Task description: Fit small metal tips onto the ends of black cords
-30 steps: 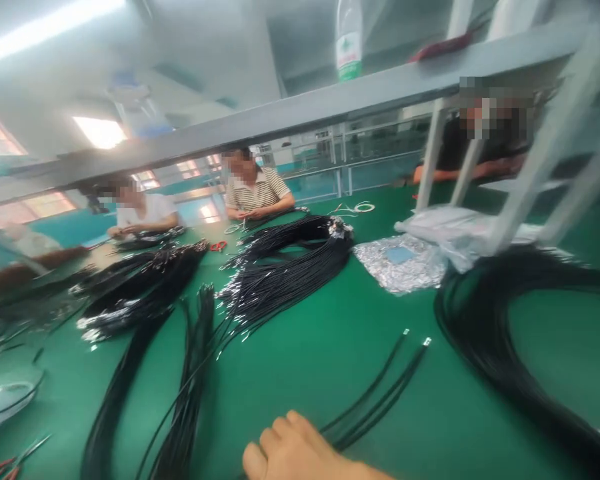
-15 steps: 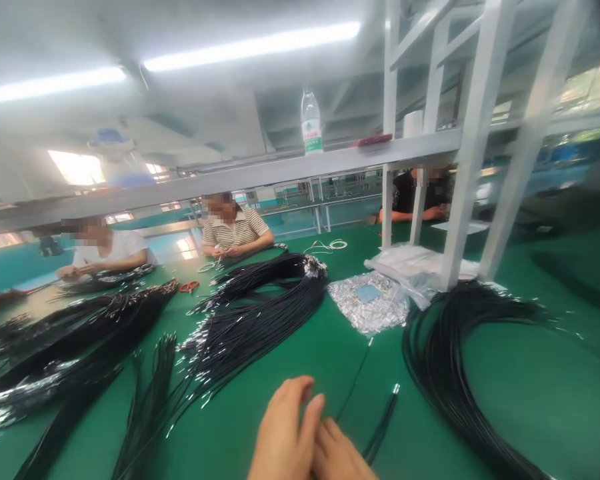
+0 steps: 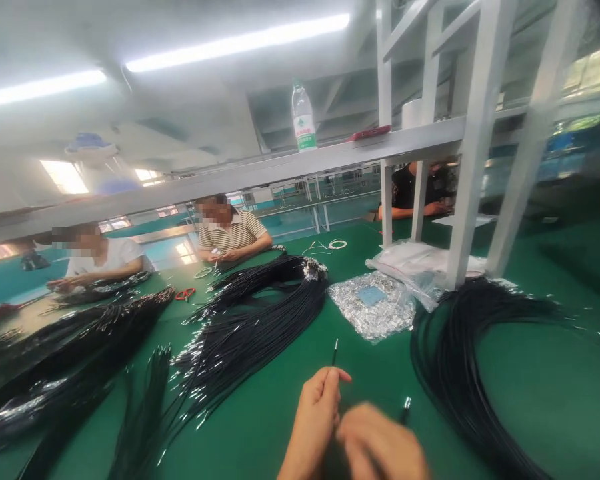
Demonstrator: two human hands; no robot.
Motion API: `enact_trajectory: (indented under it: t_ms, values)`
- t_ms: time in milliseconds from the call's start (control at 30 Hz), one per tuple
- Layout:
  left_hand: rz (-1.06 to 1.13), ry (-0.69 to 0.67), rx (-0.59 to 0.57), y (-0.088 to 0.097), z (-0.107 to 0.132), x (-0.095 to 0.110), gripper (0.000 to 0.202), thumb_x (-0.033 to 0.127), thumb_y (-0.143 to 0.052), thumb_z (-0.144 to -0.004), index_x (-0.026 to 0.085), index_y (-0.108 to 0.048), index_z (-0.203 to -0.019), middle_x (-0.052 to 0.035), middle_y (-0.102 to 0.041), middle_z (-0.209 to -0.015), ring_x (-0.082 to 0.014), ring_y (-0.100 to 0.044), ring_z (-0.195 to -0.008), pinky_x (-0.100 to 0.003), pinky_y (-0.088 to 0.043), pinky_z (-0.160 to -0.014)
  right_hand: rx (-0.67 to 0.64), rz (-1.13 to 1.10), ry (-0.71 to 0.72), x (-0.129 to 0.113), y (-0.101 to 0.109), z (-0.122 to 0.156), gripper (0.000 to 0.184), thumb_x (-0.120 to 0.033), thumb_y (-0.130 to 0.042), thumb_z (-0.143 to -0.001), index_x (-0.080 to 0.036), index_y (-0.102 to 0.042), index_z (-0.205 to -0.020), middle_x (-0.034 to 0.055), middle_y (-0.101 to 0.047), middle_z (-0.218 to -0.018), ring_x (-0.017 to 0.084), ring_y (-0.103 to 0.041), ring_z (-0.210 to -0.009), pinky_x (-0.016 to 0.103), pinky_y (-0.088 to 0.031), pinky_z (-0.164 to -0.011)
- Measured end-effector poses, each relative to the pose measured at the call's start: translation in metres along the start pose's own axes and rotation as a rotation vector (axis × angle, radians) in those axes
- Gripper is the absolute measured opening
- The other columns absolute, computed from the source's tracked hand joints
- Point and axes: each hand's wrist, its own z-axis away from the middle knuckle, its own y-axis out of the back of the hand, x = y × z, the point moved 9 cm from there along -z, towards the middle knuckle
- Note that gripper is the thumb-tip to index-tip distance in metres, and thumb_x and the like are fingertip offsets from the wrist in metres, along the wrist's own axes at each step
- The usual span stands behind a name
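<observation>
Black wire [image 3: 334, 351] between left fingers [image 3: 330, 387]

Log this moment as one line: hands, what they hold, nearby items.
left hand: pinching black wire end | right hand: blurred, on second wire end | right: black cable coil | ahead: foil bag

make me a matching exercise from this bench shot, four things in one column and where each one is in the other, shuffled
Things:
1. plastic bottle
2. red-handled scissors
3. thin black cable end
4. bag of small metal parts

Places:
A. pinched in the left hand, tip pointing up
B. flat on the green table, between the middle cable bundle and the big black coil
C. upright on the grey shelf above the bench
D. on the table's far left part, near the seated workers

Pairs: 1-C, 2-D, 3-A, 4-B
</observation>
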Motion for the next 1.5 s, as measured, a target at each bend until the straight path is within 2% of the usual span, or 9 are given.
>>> enact_trajectory:
  t_ms: [100, 200, 400, 600, 733, 867, 1033, 1200, 1500]
  values:
    - [-0.036, -0.022, -0.011, -0.009, -0.001, -0.005, 0.062, 0.075, -0.049, -0.072, 0.016, -0.060, -0.085, 0.0106, -0.024, -0.052, -0.0067, -0.018, -0.045, -0.021, -0.014, -0.043, 0.201, -0.139, -0.376, 0.048, 0.028, -0.014, 0.032, -0.042, -0.046, -0.092, -0.018, -0.066, -0.095, 0.0044, -0.060, -0.073, 0.015, -0.057, -0.062, 0.024, -0.048, -0.055]
    - [-0.118, -0.036, -0.029, -0.022, -0.002, -0.009, 0.060, 0.073, -0.046, -0.075, 0.015, -0.061, -0.078, 0.0095, -0.024, -0.051, -0.0072, -0.020, -0.045, -0.021, -0.017, -0.043, 0.310, -0.424, -0.630, 0.083, 0.034, -0.017, 0.052, -0.061, -0.057, -0.080, -0.014, -0.066, -0.101, 0.0007, -0.052, -0.069, 0.012, -0.046, -0.053, 0.024, -0.043, -0.050]
    - [0.031, 0.081, -0.213, -0.048, 0.007, -0.018, 0.064, 0.081, -0.053, -0.064, 0.018, -0.054, -0.073, 0.0117, -0.027, -0.044, -0.0049, -0.015, -0.037, -0.021, -0.015, -0.036, 0.181, -0.655, -0.728, 0.089, 0.011, -0.013, 0.051, -0.063, -0.070, -0.068, -0.013, -0.067, -0.080, -0.0047, -0.038, -0.055, 0.008, -0.032, -0.048, 0.022, -0.028, -0.047]
    - [0.273, 0.169, -0.200, -0.050, 0.011, -0.023, 0.065, 0.081, -0.061, -0.055, 0.022, -0.044, -0.075, 0.0152, -0.024, -0.042, -0.0025, -0.008, -0.036, -0.020, -0.009, -0.037, 0.019, -0.664, -0.730, 0.090, -0.009, -0.009, 0.042, -0.056, -0.069, -0.071, -0.015, -0.062, -0.071, -0.0028, -0.042, -0.057, 0.010, -0.039, -0.058, 0.023, -0.035, -0.058]
    - [0.208, 0.129, -0.087, -0.036, -0.002, -0.035, 0.065, 0.083, -0.054, -0.058, 0.022, -0.043, -0.075, 0.0147, -0.026, -0.044, -0.0021, -0.009, -0.037, -0.020, -0.008, -0.038, -0.088, -0.309, -0.692, 0.099, -0.003, -0.012, 0.045, -0.058, -0.054, -0.076, -0.015, -0.063, -0.085, 0.0022, -0.054, -0.067, 0.014, -0.048, -0.060, 0.025, -0.039, -0.056]
    - [0.184, 0.122, -0.063, -0.031, -0.011, -0.045, 0.063, 0.082, -0.053, -0.058, 0.021, -0.045, -0.072, 0.0135, -0.030, -0.041, -0.0022, -0.011, -0.036, -0.020, -0.007, -0.038, 0.046, 0.189, -0.738, 0.121, 0.050, -0.025, 0.045, -0.042, -0.035, -0.084, -0.010, -0.062, -0.102, 0.0114, -0.064, -0.084, 0.021, -0.059, -0.069, 0.030, -0.046, -0.063]
    - [0.141, 0.111, -0.052, -0.031, -0.012, -0.046, 0.056, 0.075, -0.053, -0.063, 0.020, -0.047, -0.071, 0.0119, -0.034, -0.040, -0.0027, -0.016, -0.036, -0.020, -0.008, -0.038, 0.041, 0.655, -0.791, 0.148, 0.097, -0.052, 0.031, -0.016, -0.039, -0.087, -0.011, -0.068, -0.095, 0.0175, -0.066, -0.103, 0.030, -0.060, -0.101, 0.039, -0.042, -0.087]
    - [0.116, 0.109, -0.043, -0.032, -0.012, -0.048, 0.047, 0.066, -0.050, -0.071, 0.020, -0.047, -0.073, 0.0118, -0.033, -0.040, -0.0031, -0.016, -0.036, -0.020, -0.009, -0.038, -0.103, 0.875, -0.819, 0.168, 0.087, -0.064, 0.022, -0.012, -0.048, -0.090, -0.014, -0.069, -0.098, 0.0105, -0.068, -0.100, 0.023, -0.062, -0.098, 0.041, -0.045, -0.088]
    - [0.082, 0.120, -0.037, -0.033, -0.011, -0.048, 0.033, 0.050, -0.046, -0.082, 0.019, -0.049, -0.073, 0.0101, -0.035, -0.042, -0.0046, -0.020, -0.037, -0.020, -0.013, -0.038, -0.143, 1.027, -0.783, 0.174, 0.077, -0.062, 0.035, -0.017, -0.040, -0.093, -0.021, -0.057, -0.123, 0.0111, -0.064, -0.115, 0.024, -0.061, -0.102, 0.032, -0.044, -0.078]
